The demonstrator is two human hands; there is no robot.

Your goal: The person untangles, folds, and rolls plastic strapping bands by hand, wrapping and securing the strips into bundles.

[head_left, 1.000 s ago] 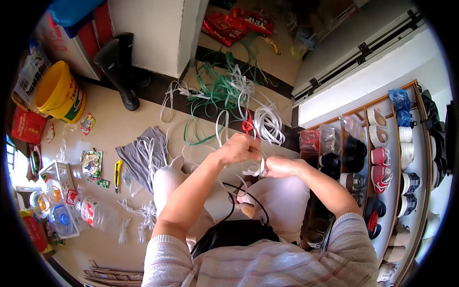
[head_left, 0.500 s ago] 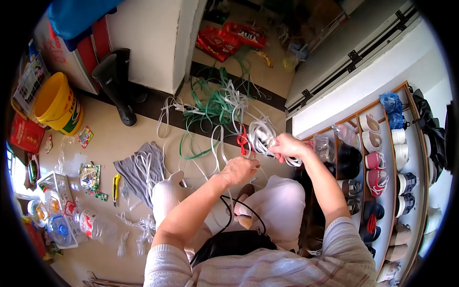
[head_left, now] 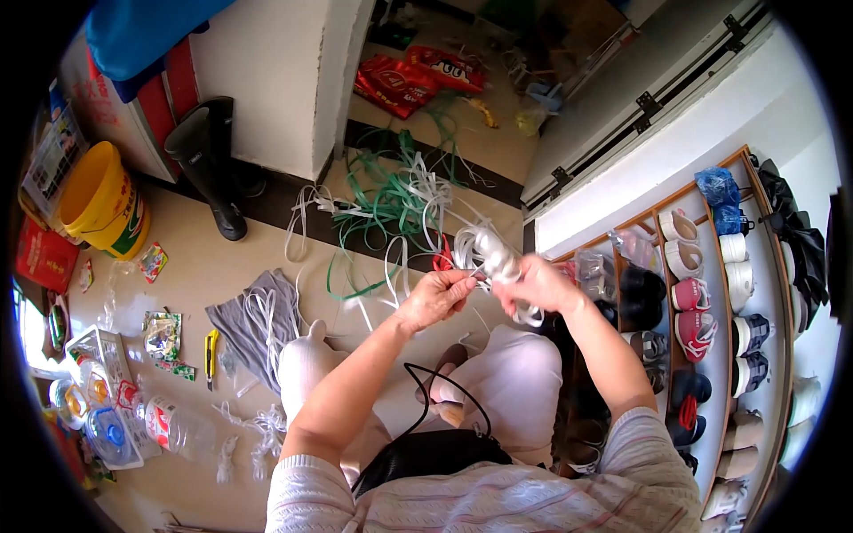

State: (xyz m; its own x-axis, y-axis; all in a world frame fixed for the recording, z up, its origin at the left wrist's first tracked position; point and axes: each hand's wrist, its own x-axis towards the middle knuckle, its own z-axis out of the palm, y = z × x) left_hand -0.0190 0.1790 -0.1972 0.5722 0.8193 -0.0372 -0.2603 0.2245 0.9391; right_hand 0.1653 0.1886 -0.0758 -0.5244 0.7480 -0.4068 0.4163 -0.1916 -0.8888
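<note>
A loose coil of white plastic strapping [head_left: 485,247] is gripped in my right hand [head_left: 544,286], its loops bunched at the far side of the fingers. My left hand [head_left: 435,299] is closed, thumb against fingers, on a thin white strap beside the coil. Just beyond, a red strip [head_left: 442,255] shows near the coil; whether it is tied to it I cannot tell. Tangled green strapping [head_left: 391,191] and white strands lie on the floor ahead, some running back toward my hands.
A grey cloth [head_left: 258,311] with white strands and a yellow cutter knife [head_left: 211,358] lie at left. Farther left stand a yellow bucket [head_left: 91,191], black rubber boots [head_left: 203,151] and a crate of bottles [head_left: 111,431]. A shoe rack [head_left: 706,355] borders my right side.
My left hand has moved up and right to meet the coil. The coil is now drawn together into a narrower bundle, and my right hand has turned around it.
</note>
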